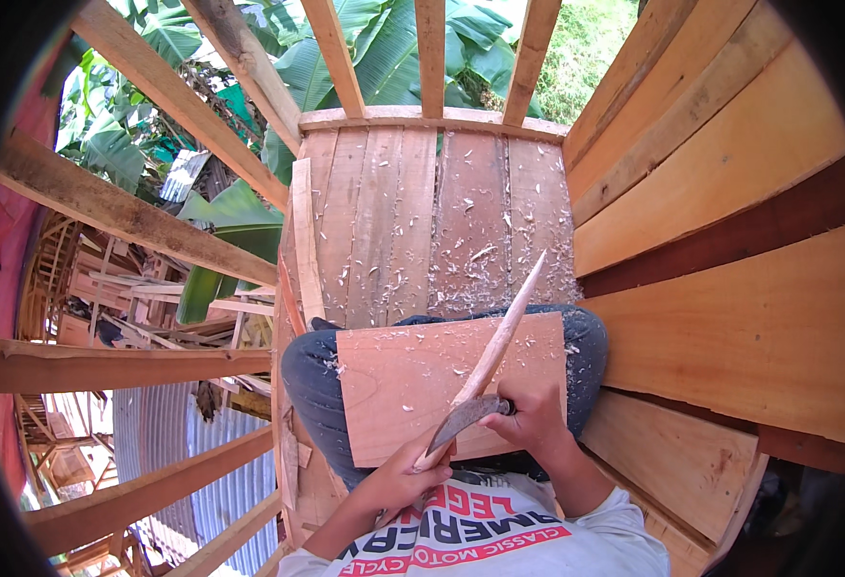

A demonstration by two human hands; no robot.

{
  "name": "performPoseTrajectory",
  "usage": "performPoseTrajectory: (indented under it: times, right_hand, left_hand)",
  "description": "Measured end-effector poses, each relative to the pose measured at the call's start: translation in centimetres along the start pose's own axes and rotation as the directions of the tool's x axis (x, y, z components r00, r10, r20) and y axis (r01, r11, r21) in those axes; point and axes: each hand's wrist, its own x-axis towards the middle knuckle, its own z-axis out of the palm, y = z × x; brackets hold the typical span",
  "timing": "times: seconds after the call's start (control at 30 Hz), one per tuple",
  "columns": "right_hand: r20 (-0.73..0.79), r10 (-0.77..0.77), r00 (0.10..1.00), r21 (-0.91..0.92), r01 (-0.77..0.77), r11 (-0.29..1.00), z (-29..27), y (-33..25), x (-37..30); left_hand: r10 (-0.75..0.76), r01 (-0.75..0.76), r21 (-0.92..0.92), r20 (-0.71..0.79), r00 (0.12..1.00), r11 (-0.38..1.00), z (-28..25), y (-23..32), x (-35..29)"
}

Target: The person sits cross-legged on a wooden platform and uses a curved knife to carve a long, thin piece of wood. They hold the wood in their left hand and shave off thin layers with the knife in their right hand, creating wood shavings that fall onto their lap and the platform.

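Observation:
A pale wooden stick (495, 354), whittled to a point at its far end, slants up and to the right over my lap. My left hand (411, 478) is wrapped round its near end. In my right hand (535, 413) is a knife (462, 421) with a curved dark blade and a black handle. The blade lies across the stick just beyond my left fingers. Beneath them a flat wooden board (384, 385) rests on my crossed legs, with a few shavings on it.
Curled shavings (480, 255) litter the plank floor (374, 221) ahead of me. Wooden railing bars (153, 370) rise on the left and front. A plank wall (730, 327) stands close on my right. A narrow wooden strip (305, 240) lies along the left floor edge.

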Motion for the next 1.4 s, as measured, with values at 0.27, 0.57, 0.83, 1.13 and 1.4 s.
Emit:
performPoseTrajectory:
  times: [0.27,0.57,0.83,1.13,1.4]
  right_hand:
    - [-0.259,0.212,0.942,0.083,-0.196,0.977,-0.2,2.6,1.0]
    - [-0.123,0.161,0.979,0.073,-0.153,0.986,-2.3,1.5,0.6]
    - [-0.354,0.444,0.823,0.142,-0.422,0.896,-3.3,5.5,1.7]
    - [-0.113,0.045,0.993,0.034,-0.042,0.999,-0.6,0.2,0.4]
    - [-0.194,0.318,0.928,0.112,-0.301,0.947,-2.2,3.6,1.2]
  left_hand:
    - [-0.073,0.070,0.038,0.064,0.995,0.997,-0.1,0.6,-0.1]
    - [0.014,-0.014,0.014,0.055,0.998,1.000,0.0,0.0,0.6]
    - [-0.158,0.158,0.017,0.068,0.985,0.987,-0.1,1.5,-0.9]
    - [0.061,-0.062,0.022,0.043,0.997,0.998,0.1,-0.1,0.6]
    - [-0.001,0.000,0.030,0.027,1.000,1.000,-0.7,-0.4,-0.5]
